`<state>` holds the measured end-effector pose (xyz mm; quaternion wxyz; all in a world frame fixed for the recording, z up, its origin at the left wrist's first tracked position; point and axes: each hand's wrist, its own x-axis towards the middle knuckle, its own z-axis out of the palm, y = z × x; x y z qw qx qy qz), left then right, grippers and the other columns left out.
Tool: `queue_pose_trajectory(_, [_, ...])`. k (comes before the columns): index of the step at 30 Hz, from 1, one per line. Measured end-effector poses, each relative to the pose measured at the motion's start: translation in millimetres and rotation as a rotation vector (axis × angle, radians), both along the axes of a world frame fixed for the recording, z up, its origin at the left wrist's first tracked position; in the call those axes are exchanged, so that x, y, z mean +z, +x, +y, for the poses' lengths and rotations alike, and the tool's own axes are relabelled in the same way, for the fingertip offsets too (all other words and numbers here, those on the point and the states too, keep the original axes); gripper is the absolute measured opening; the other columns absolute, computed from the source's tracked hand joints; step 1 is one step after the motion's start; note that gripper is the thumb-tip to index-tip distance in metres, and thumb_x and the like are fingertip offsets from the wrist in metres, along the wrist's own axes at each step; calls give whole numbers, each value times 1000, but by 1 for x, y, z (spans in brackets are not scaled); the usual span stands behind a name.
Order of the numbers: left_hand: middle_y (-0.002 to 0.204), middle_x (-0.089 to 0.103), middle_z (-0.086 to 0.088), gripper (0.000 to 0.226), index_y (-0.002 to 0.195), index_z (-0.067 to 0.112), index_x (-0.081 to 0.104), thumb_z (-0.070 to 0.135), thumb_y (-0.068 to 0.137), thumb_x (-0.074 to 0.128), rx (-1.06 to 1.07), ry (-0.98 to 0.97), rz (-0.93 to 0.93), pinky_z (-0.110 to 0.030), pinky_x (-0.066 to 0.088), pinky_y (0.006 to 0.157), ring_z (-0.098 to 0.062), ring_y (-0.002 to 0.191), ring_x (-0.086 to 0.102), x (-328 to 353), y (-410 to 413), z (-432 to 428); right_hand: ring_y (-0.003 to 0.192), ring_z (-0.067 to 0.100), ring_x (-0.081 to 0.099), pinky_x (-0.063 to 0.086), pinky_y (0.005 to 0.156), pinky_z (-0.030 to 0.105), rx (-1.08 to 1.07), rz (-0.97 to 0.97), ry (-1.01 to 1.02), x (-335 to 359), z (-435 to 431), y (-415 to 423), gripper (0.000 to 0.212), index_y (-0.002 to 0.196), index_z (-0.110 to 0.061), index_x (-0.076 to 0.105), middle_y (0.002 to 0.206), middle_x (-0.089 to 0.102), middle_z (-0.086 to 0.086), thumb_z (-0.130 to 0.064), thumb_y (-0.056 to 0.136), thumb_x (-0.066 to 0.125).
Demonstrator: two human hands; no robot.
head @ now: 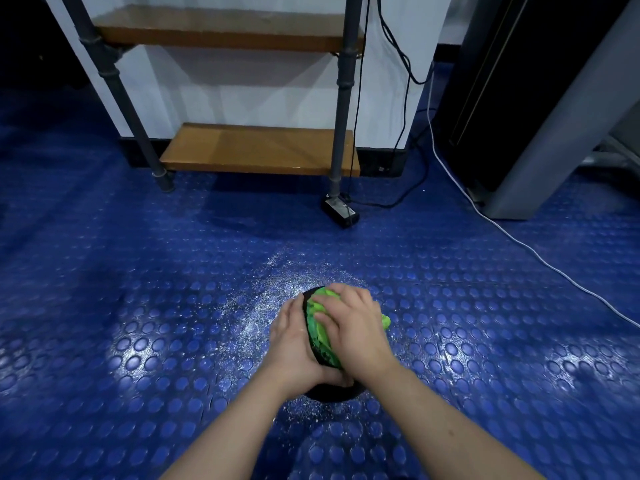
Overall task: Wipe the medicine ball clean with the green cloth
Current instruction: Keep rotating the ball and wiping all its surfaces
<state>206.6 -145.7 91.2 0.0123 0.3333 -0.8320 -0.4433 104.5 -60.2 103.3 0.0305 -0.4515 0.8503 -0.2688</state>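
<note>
A black medicine ball [323, 356] with green markings rests on the blue studded floor, low in the middle of the view. My left hand [294, 344] cups its left side and holds it steady. My right hand [353, 327] lies on top of the ball and presses a crumpled green cloth [317, 308] against it. A corner of the cloth sticks out to the right of that hand. Most of the ball is hidden under my hands and the cloth.
White speckles are scattered on the floor [263, 299] around the ball. A pipe-frame shelf with wooden boards [259, 147] stands against the wall ahead. A small black box [341, 211] with cables lies beyond the ball. A white cable [519, 242] and grey equipment [540, 133] lie right.
</note>
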Motion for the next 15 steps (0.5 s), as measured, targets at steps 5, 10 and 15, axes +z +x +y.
queue_pose_trajectory(5, [161, -3, 4, 163, 153, 25, -6, 63, 26, 88, -2, -7, -37, -40, 12, 122, -22, 149, 1, 6, -7, -1, 120, 20, 33, 27, 97, 38, -216, -108, 108, 10, -16, -10, 31, 117, -27, 62, 135, 44, -4, -40, 97, 43])
queue_pose_trajectory(10, [161, -13, 7, 162, 153, 24, -11, 54, 34, 93, 20, -15, -49, -37, 7, 122, -20, 149, -9, 5, -5, 4, 116, 25, 36, 29, 96, 41, -339, -283, 173, 18, -29, -26, 33, 113, -21, 64, 129, 46, 1, -40, 99, 40])
queue_pose_trajectory(15, [161, -14, 7, 161, 153, 25, -12, 55, 34, 92, 38, -29, -35, -41, 6, 123, -22, 149, -10, 1, -3, 10, 119, 29, 36, 32, 102, 46, -418, -384, 218, 17, -32, -41, 35, 121, -21, 61, 130, 42, 8, -40, 98, 41])
